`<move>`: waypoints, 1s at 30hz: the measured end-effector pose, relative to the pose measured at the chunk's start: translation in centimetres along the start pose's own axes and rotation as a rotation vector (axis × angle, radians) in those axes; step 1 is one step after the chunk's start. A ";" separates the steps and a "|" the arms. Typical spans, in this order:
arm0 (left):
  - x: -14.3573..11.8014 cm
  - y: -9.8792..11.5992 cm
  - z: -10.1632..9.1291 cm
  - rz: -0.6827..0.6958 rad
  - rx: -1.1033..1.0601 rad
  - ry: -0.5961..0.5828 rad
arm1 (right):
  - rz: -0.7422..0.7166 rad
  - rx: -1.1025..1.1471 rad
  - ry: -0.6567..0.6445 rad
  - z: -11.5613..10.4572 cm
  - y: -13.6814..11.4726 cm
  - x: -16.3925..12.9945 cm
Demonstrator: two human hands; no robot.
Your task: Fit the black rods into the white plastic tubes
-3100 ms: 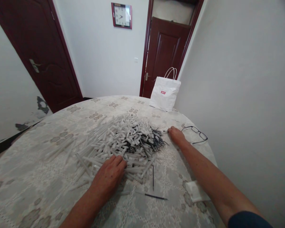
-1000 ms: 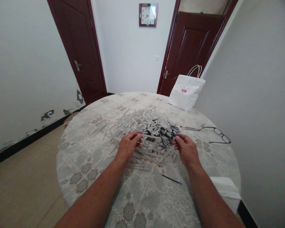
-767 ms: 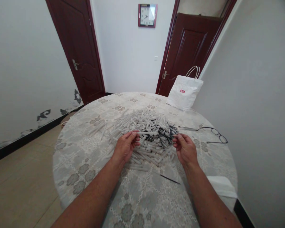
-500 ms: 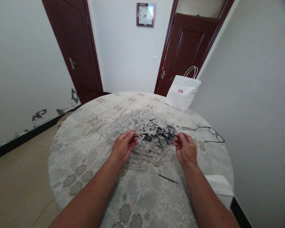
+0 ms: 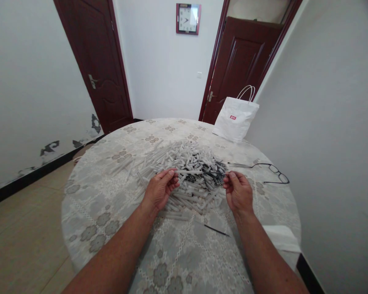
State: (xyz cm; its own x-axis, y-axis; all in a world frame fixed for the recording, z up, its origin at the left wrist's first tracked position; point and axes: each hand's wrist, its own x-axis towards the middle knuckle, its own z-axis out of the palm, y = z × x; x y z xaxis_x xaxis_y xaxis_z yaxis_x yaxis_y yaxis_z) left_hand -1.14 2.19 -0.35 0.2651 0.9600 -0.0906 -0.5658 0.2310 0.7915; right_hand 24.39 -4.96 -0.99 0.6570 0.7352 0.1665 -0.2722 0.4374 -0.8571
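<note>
A heap of white pen barrels (image 5: 171, 163) mixed with thin black refills (image 5: 213, 171) lies in the middle of a round table (image 5: 116, 200) under a lace cloth. My left hand (image 5: 160, 190) pinches one white barrel (image 5: 188, 172) level above the heap. My right hand (image 5: 238, 192) holds a thin black refill (image 5: 218, 176), its tip pointing toward the barrel's open end. A single black refill (image 5: 216, 231) rests alone on the cloth in front of the heap.
Black-rimmed glasses (image 5: 271, 171) lie at the table's right. A white paper bag (image 5: 235, 118) stands at the far edge by a dark door (image 5: 239, 61). White cloth (image 5: 283, 241) hangs at the near right edge. The wall runs close on the right.
Both hands left the heap and rose, each with a piece. Over the last second the barrel and the refill have come closer end to end; the view drifted slightly.
</note>
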 end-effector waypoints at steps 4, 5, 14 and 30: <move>0.0 0.2 0.0 0.011 0.001 0.020 | -0.024 -0.013 -0.006 0.3 -0.2 -0.3; 0.0 0.2 0.1 0.013 -0.001 0.026 | -0.037 -0.020 -0.009 0.4 -0.2 -0.3; -0.8 -0.3 1.1 -0.066 0.027 -0.046 | -0.081 -0.345 -0.187 1.0 0.4 -2.2; -1.3 -0.3 0.9 -0.193 -0.011 -0.204 | 0.455 -0.012 -0.666 0.9 -0.1 -3.2</move>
State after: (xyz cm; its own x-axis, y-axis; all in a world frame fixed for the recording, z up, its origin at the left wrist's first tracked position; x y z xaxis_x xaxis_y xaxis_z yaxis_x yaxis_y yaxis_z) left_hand -0.59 0.76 0.04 0.5196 0.8466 -0.1150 -0.4979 0.4094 0.7645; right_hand 21.66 -6.93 -1.01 -0.0743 0.9959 0.0517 -0.4019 0.0175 -0.9155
